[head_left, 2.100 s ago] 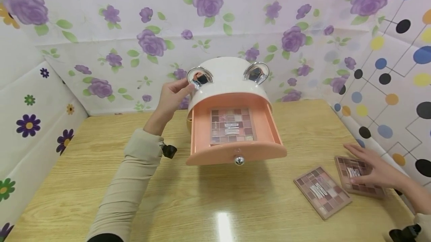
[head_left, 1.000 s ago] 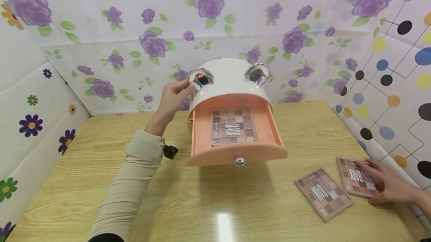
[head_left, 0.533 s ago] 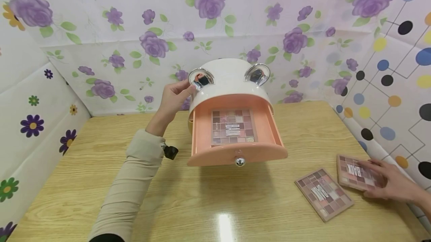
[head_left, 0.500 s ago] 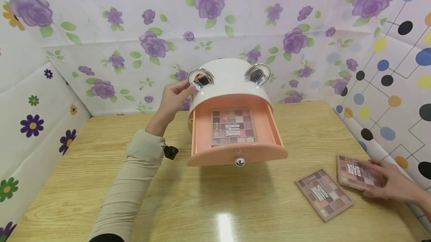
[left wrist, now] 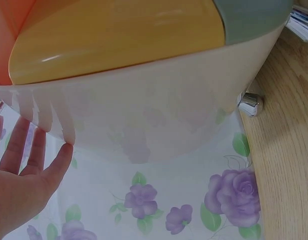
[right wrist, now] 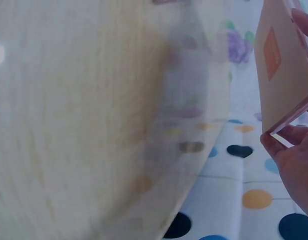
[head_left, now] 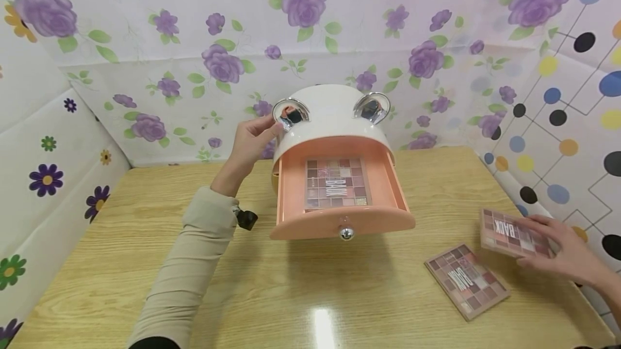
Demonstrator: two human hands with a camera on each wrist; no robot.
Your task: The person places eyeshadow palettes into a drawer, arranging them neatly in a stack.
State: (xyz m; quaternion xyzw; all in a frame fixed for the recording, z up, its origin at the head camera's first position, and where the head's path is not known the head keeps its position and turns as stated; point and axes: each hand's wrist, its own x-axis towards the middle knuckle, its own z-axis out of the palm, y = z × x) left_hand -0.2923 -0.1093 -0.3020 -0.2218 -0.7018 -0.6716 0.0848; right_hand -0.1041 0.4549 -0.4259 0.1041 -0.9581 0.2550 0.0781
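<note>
A white cabinet (head_left: pixel 326 107) with two silver ears stands at the back of the table, its peach drawer (head_left: pixel 291 223) pulled out. Inside lies an eyeshadow palette (head_left: pixel 336 183) marked BACK. My left hand (head_left: pixel 248 144) touches the cabinet's left side near the ear; in the left wrist view its fairly straight fingertips (left wrist: pixel 67 150) meet the white wall. At the right, my right hand (head_left: pixel 565 249) grips a second eyeshadow palette (head_left: pixel 504 232) by its right end, tilted up above the table. The right wrist view shows this palette's pale back (right wrist: pixel 274 65) with an orange label.
A third eyeshadow palette (head_left: pixel 466 281) lies flat on the wooden table (head_left: pixel 233 295), just left of the held one. Flowered sheeting (head_left: pixel 165 90) hangs behind, and a dotted panel (head_left: pixel 589 176) borders the right edge. Yellow and green drawer fronts (left wrist: pixel 118 40) show in the left wrist view.
My right hand has taken hold of the right-hand palette, lifted it from the table and moved it slightly left and away from me. The left hand stays at the cabinet.
</note>
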